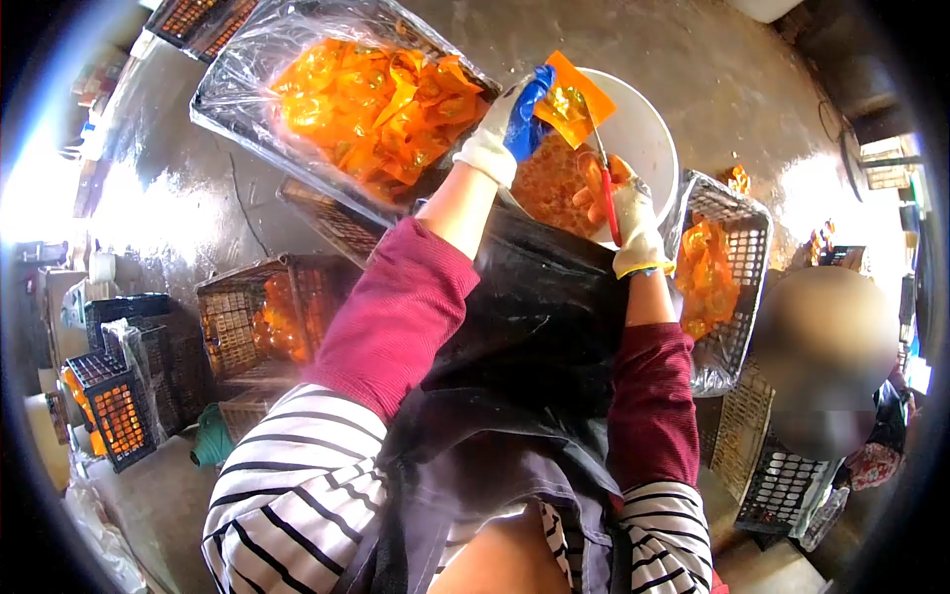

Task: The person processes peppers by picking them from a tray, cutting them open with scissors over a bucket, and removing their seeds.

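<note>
My left hand (520, 114), in a white glove with blue fingers, grips an orange packet (574, 102) over the white bucket (653, 144). Red-handled scissors (608, 193) are in my right hand (621, 203), which wears a white glove with orange fingers. The scissor blades lie against the packet's right part. Below the hands, the bucket holds a pinkish-orange mass (554, 183). At the upper left, a plastic-lined crate (233, 109) is heaped with shiny orange packets (376, 109).
Right of the bucket stands a lined crate (754, 257) with orange pieces (707, 277). More crates stand at the left (223, 327), (119, 426) and lower right (782, 495). A person (826, 356) is at the right. A dark apron (534, 307) covers my lap.
</note>
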`<state>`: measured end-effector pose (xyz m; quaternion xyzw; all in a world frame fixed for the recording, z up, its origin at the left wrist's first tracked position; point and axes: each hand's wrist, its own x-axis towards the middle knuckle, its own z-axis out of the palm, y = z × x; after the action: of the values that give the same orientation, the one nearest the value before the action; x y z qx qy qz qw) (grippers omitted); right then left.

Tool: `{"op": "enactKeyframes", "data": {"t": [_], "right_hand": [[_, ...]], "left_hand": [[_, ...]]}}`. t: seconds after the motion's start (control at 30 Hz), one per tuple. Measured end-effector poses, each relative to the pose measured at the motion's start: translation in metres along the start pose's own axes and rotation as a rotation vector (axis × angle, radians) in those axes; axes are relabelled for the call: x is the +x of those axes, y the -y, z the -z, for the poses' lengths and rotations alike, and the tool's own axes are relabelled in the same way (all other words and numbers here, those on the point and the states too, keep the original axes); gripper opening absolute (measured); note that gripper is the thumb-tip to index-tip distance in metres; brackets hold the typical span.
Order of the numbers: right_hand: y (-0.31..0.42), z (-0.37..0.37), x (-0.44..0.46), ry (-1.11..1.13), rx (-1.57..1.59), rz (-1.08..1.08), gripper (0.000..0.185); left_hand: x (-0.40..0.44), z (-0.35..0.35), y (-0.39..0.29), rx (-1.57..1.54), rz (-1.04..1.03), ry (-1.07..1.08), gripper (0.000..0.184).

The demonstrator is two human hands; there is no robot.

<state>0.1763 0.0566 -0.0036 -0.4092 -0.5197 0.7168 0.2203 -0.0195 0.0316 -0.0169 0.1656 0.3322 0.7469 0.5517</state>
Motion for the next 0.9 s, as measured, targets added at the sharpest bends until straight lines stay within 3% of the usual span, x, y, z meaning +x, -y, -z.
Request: {"op": "enactKeyframes", "data": {"t": [0.13, 0.23, 0.33, 0.4, 0.43, 0.47, 0.6, 0.73, 0.77, 0.9], "right_hand": [[0.000, -0.003, 0.002, -0.094, -0.072, 0.025, 0.031], [-0.046, 0.013, 0.038, -0.135, -0.423, 0.295, 0.030], [-0.050, 0.017, 0.041, -0.186, -0.852, 0.517, 0.030], [-0.020, 0.001, 0.016, -0.069, -0.307, 0.157, 0.032], [-0.009, -0.004, 0.007, -0.012, -0.034, -0.022, 0.034], [-0.009, -0.004, 0.006, -0.008, -0.023, -0.014, 0.034], [-0.013, -0.007, 0.009, -0.035, -0.016, 0.030, 0.035], [-0.021, -0.008, 0.019, -0.131, -0.386, 0.190, 0.031], [-0.021, -0.008, 0.016, -0.134, -0.308, 0.122, 0.030], [-0.005, -0.006, 0.005, -0.113, -0.155, -0.061, 0.026]], "left_hand": [[-0.008, -0.002, -0.007, 0.297, 0.093, 0.028, 0.044], [-0.007, -0.003, -0.013, 0.440, 0.040, 0.065, 0.042], [0.013, 0.025, 0.001, 0.716, -0.169, 0.111, 0.040], [0.004, 0.015, -0.007, 0.681, -0.145, 0.094, 0.038], [0.002, 0.010, -0.009, 0.521, -0.025, 0.051, 0.038], [0.000, 0.007, -0.011, 0.357, 0.085, -0.009, 0.038], [-0.009, -0.002, -0.013, 0.416, 0.043, 0.059, 0.039], [0.028, 0.039, 0.029, 0.931, -0.222, 0.039, 0.050], [0.028, 0.040, 0.030, 0.989, -0.235, 0.027, 0.051], [0.007, 0.010, 0.011, 0.911, 0.004, -0.042, 0.048]]}}
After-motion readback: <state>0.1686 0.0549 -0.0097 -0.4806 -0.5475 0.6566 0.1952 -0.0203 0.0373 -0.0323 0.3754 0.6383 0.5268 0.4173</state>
